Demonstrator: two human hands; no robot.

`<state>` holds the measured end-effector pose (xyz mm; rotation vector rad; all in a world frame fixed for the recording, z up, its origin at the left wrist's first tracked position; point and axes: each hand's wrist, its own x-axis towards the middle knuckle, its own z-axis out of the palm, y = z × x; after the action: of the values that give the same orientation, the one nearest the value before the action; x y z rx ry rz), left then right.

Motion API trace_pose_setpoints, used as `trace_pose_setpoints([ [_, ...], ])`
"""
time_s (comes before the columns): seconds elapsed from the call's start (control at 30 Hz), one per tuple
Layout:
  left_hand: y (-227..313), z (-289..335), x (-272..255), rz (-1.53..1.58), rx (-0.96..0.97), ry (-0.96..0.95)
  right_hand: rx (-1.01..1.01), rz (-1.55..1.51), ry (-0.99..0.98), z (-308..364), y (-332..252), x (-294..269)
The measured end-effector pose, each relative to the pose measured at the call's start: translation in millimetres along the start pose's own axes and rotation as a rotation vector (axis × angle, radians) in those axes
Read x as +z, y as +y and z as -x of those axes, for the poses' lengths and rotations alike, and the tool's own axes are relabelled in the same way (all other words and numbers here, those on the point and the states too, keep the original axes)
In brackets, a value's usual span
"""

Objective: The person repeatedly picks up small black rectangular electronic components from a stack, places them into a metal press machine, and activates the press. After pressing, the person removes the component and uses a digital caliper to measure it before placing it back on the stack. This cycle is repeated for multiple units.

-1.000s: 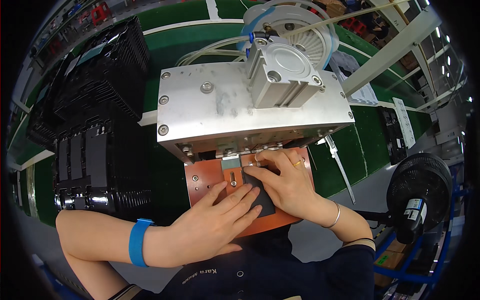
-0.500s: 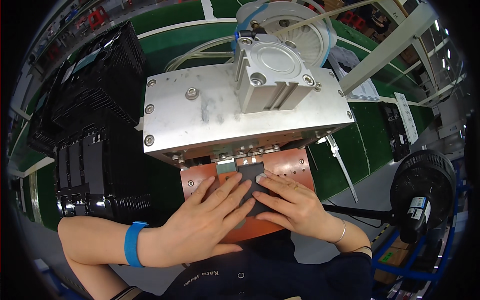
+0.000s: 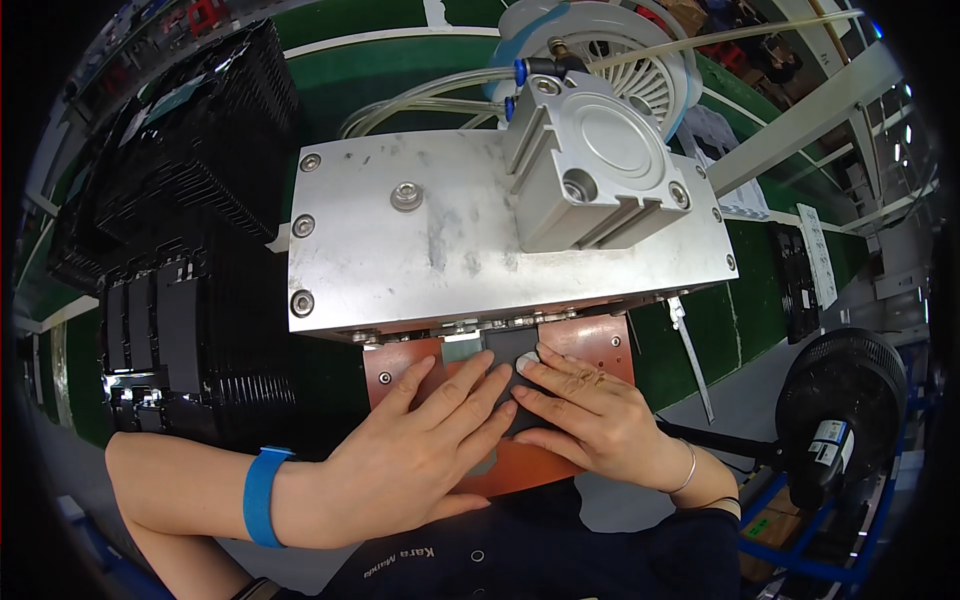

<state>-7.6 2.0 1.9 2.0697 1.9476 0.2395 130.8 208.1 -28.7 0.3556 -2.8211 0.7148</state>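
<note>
A flat dark grey plate [image 3: 508, 348] lies on the orange-copper base [image 3: 585, 345] of a metal press [image 3: 440, 230]. Its far end reaches the press's lower front edge, where the rest is hidden. My left hand [image 3: 415, 450] rests with its fingers stretched out, the tips touching the plate's left side. From the right, my right hand [image 3: 600, 420] lays spread fingers on the plate's right side. A white cover sits on one of its fingertips. A pale greenish block [image 3: 461, 348] shows left of the plate.
A silver cylinder [image 3: 600, 165] with air tubes tops the press. Stacked black trays [image 3: 190, 350] stand at left. A white fan [image 3: 640, 75] is behind, a black fan [image 3: 840, 400] at right. A caliper-like tool [image 3: 692, 360] lies on the green bench top [image 3: 660, 385].
The press appears larger and lower in view. Metal tabs that showed beyond the plate's far end are now hidden at the press's edge. Both hands stay on the plate, nearly unmoved.
</note>
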Motion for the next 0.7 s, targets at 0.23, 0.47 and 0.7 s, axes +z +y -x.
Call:
trace_pose_setpoints([
  [0.23, -3.0, 2.2, 2.8, 0.041, 0.005, 0.014, 0.33, -0.608, -0.044, -0.8, -27.6, -7.3],
  [0.47, -2.0, -5.1, -1.1, 0.185, 0.12, 0.359, 0.806, -1.259, 0.138, -12.6, -3.5, -14.1],
  [0.7, -2.0, -12.8, -23.6, 1.2, -0.618, 0.012, 0.614, -1.14, 0.23, 5.5, -18.5, -9.2],
])
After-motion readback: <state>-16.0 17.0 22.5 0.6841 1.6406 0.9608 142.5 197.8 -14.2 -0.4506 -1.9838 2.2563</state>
